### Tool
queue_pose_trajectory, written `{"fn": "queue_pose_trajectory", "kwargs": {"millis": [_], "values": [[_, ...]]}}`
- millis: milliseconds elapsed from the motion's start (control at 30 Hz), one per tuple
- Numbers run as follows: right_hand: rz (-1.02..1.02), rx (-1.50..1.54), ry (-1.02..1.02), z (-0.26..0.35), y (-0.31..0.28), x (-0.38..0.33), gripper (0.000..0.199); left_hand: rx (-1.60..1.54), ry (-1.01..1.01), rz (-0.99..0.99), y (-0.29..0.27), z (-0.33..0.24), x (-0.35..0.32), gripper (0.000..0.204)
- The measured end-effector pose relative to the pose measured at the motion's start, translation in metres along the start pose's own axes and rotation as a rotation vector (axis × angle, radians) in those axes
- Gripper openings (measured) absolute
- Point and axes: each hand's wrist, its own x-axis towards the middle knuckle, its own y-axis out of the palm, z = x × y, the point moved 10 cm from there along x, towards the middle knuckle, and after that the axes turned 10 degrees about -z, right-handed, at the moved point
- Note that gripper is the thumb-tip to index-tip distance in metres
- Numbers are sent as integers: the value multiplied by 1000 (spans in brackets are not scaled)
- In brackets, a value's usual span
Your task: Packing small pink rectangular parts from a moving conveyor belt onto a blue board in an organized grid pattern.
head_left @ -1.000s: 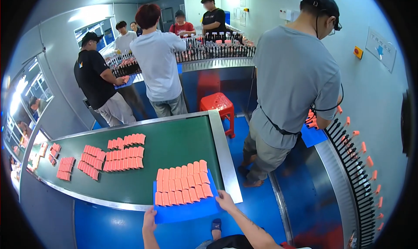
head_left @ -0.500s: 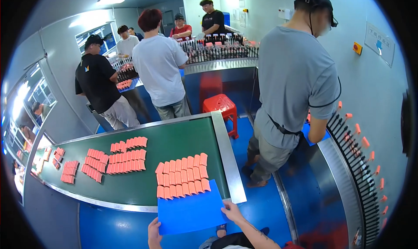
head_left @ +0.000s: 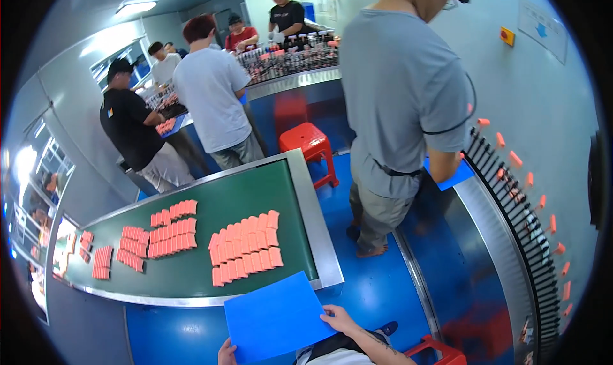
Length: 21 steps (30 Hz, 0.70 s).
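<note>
A plain blue sheet (head_left: 274, 317) is held level in front of me, just off the near edge of a green conveyor belt (head_left: 255, 189). My left hand (head_left: 227, 353) grips its near left corner, and the fingers of my right hand (head_left: 338, 318) are closed on its right edge. Nothing lies on the sheet. Just beyond it, a block of short salmon-pink tube-like pieces (head_left: 246, 247) rests on the belt in three rows. More groups of the same pieces (head_left: 172, 238) lie farther left on the belt.
A metal rail (head_left: 313, 218) ends the belt. Red stools stand beyond it (head_left: 308, 141) and near my right side (head_left: 440, 352). A person in grey (head_left: 402, 97) works at a curved line of black upright holders (head_left: 520, 231) on the right. Other people work at the back.
The blue sheet has drawn back toward me, from under the near edge of the pink pieces to apart from them. The pieces stay on the belt. My view has shifted right.
</note>
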Motion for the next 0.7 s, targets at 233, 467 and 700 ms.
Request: {"fn": "queue_pose_trajectory", "kwargs": {"millis": [233,467,700], "values": [[-255,131,-219,40,-60,-1,36,233,57,-118,54,-12,43,58],[-1331,293,-217,-124,-257,-139,40,625,-7,646,405,118,70,44],[-1849,160,-45,-116,-364,-249,47,619,31,1205,648,243,-18,54]]}}
